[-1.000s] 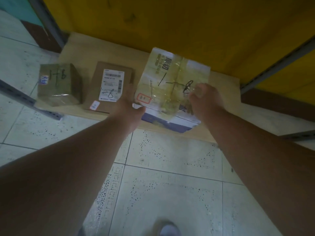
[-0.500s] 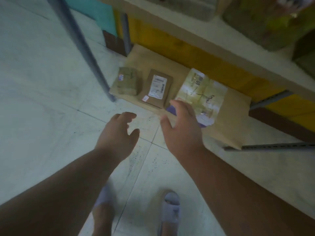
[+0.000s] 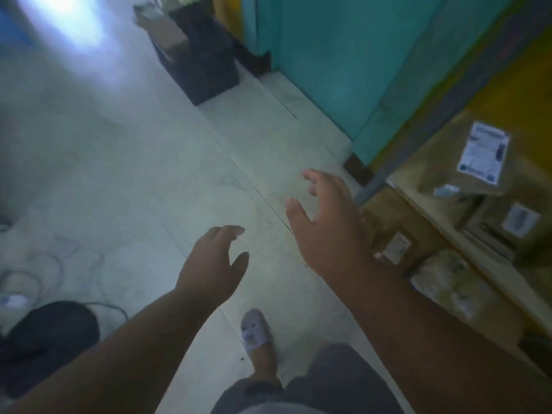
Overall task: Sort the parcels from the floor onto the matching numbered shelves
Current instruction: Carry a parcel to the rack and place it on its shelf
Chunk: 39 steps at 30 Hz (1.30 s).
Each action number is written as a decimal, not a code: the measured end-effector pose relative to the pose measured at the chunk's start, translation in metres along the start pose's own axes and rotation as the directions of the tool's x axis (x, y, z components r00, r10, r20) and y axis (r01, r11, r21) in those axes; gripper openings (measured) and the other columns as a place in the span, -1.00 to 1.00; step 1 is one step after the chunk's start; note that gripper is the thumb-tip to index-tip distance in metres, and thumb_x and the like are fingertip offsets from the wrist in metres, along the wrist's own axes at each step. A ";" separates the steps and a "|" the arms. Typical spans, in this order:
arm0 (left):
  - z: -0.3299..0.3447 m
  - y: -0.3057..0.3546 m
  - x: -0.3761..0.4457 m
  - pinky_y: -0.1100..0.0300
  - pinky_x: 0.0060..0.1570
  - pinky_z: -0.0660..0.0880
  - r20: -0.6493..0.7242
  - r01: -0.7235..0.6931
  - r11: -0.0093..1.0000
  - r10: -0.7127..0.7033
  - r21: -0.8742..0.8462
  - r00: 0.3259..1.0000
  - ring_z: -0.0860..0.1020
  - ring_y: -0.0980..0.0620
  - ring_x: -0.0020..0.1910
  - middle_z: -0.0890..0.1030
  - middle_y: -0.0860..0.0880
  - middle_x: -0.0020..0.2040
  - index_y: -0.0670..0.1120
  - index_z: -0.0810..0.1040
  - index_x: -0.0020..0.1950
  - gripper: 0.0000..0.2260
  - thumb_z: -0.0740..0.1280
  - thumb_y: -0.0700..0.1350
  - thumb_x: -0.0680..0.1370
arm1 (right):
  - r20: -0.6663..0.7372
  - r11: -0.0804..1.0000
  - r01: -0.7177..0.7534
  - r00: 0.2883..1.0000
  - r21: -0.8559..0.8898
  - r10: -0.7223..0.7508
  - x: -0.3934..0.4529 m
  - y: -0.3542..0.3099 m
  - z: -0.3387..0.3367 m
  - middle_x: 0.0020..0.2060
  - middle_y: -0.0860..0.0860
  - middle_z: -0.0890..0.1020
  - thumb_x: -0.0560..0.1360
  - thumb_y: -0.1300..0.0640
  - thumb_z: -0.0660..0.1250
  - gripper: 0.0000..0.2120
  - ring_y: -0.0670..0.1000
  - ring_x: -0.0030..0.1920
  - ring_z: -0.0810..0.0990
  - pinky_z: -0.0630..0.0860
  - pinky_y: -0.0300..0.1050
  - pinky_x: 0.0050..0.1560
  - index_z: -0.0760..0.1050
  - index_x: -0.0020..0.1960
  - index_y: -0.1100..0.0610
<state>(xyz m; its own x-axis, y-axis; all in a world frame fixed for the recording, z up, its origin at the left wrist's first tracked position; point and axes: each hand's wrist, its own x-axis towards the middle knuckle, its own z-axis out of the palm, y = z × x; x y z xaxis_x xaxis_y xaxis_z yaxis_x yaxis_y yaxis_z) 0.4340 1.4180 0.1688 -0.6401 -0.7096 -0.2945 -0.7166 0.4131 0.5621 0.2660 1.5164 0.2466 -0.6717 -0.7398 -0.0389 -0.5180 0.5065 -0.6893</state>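
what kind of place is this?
Likely a small parcel depot or storeroom: labelled cardboard parcels stacked on wooden shelves at right, a dark bin with more cardboard on the tiled floor.

Floor (image 3: 125, 180) was pale tile with thin grout lines, a bright glare patch (image 3: 68, 22) at top left. Teal wall panel (image 3: 325, 61) stood at right, yellow wall (image 3: 525, 85) past it. Dark crate (image 3: 206, 70) sat on the floor by the teal panel. Loose cables (image 3: 38, 273) and a black bag (image 3: 44, 339) lay at lower left.
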 end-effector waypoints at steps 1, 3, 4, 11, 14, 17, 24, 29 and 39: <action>-0.020 -0.003 0.006 0.07 0.18 0.52 -0.013 0.017 1.000 -0.017 0.004 1.000 0.55 0.01 0.20 0.56 0.00 0.26 0.00 0.50 0.38 -0.61 0.41 -0.06 0.56 | 0.013 0.999 0.041 0.999 0.005 -0.041 0.014 -0.022 -0.003 0.36 -0.03 0.45 0.61 -0.03 0.28 -0.55 -0.12 0.28 0.43 0.21 -0.62 -0.11 0.35 0.47 0.03; -0.052 -0.007 0.023 0.11 0.18 0.52 -0.023 0.055 0.998 -0.054 0.020 0.998 0.55 0.04 0.21 0.55 0.01 0.29 0.02 0.47 0.41 -0.60 0.39 0.01 0.58 | 0.049 0.993 0.113 0.992 0.017 -0.114 0.046 -0.059 -0.006 0.37 -0.06 0.44 0.61 -0.06 0.27 -0.55 -0.12 0.31 0.43 0.19 -0.55 -0.04 0.35 0.47 -0.01; -0.066 -0.009 0.034 0.13 0.17 0.53 -0.028 0.077 0.997 -0.076 0.019 0.997 0.55 0.06 0.20 0.54 0.02 0.30 0.04 0.46 0.42 -0.60 0.37 0.04 0.59 | 0.067 0.990 0.139 0.988 0.022 -0.140 0.064 -0.074 -0.005 0.37 -0.07 0.44 0.61 -0.06 0.27 -0.56 -0.12 0.31 0.43 0.23 -0.50 -0.02 0.35 0.46 -0.02; -0.153 -0.035 0.171 0.20 0.15 0.46 -0.114 0.163 0.987 -0.161 0.011 0.980 0.54 0.06 0.20 0.55 0.03 0.27 0.05 0.49 0.38 -0.64 0.32 0.11 0.61 | 0.111 0.964 0.260 0.958 0.058 -0.265 0.220 -0.138 0.024 0.28 -0.11 0.47 0.60 -0.07 0.28 -0.64 -0.15 0.22 0.45 0.24 -0.51 -0.06 0.40 0.37 -0.06; -0.191 -0.046 0.238 0.18 0.16 0.47 -0.162 0.224 0.975 -0.223 -0.013 0.961 0.54 0.05 0.21 0.55 0.03 0.28 0.06 0.48 0.38 -0.64 0.32 0.11 0.61 | 0.189 0.952 0.301 0.933 0.053 -0.305 0.302 -0.165 0.043 0.28 -0.10 0.47 0.60 -0.05 0.29 -0.64 -0.16 0.19 0.44 0.29 -0.41 -0.07 0.41 0.37 -0.05; -0.235 -0.053 0.292 0.15 0.14 0.51 -0.202 0.269 0.960 -0.280 -0.079 0.938 0.55 0.07 0.17 0.54 0.05 0.27 0.08 0.47 0.38 -0.63 0.32 0.13 0.60 | 0.206 0.935 0.352 0.912 0.050 -0.355 0.378 -0.205 0.061 0.23 -0.09 0.49 0.60 -0.03 0.30 -0.65 -0.15 0.16 0.45 0.26 -0.48 -0.11 0.43 0.36 -0.03; -0.334 -0.115 0.422 0.15 0.11 0.54 -0.255 0.271 0.944 -0.313 -0.186 0.915 0.56 0.12 0.09 0.55 0.08 0.24 0.08 0.47 0.37 -0.64 0.34 0.12 0.59 | 0.203 0.928 0.367 0.905 0.066 -0.373 0.536 -0.300 0.149 0.20 -0.11 0.49 0.59 -0.05 0.30 -0.66 -0.17 0.10 0.48 0.27 -0.49 -0.16 0.44 0.34 -0.03; -0.399 -0.167 0.543 0.12 0.14 0.54 -0.203 0.228 0.957 -0.263 -0.180 0.943 0.55 0.09 0.14 0.55 0.07 0.27 0.08 0.46 0.39 -0.63 0.33 0.12 0.60 | 0.161 0.955 0.294 0.941 0.045 -0.298 0.634 -0.352 0.207 0.28 -0.09 0.48 0.60 -0.06 0.29 -0.66 -0.18 0.07 0.46 0.28 -0.49 -0.22 0.42 0.36 -0.04; -0.500 -0.177 0.802 0.16 0.10 0.57 -0.030 0.111 0.994 -0.111 -0.019 0.993 0.55 0.09 0.11 0.53 0.06 0.30 0.11 0.43 0.41 -0.64 0.29 0.13 0.62 | -0.040 0.989 0.143 0.989 -0.028 -0.144 0.844 -0.375 0.223 0.18 -0.05 0.51 0.59 -0.02 0.31 -0.68 -0.12 0.11 0.48 0.33 -0.63 -0.23 0.45 0.32 0.02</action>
<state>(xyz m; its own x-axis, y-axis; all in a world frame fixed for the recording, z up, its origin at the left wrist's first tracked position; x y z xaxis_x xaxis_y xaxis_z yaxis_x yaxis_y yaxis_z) 0.1860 0.4906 0.2194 -0.5477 -0.7680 -0.3321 -0.7778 0.3211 0.5402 0.0116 0.6026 0.3108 -0.6107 -0.7868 0.0895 -0.6233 0.4079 -0.6672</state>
